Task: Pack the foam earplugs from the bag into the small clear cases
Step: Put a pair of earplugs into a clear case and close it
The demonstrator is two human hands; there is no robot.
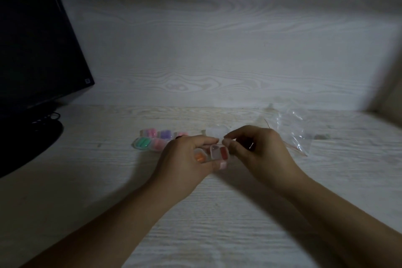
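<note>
Now the left grip (185,159) pinches an open case (218,153) holding one red earplug (224,153); the right grip (258,148), at 3 o'clock, pinches its lid (217,133). Bag (291,130) at 2 o'clock.

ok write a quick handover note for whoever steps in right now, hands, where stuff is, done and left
Left hand: holds an open clear case with one red earplug in it; an orange-filled case sits at its fingers.
Right hand: pinching at the open case's lid edge.
Done: filled cases grouped on the desk, left of the hands.
Left: this case has an unfilled slot. Bag lies to the right; a few earplugs seem to remain by it.
</note>
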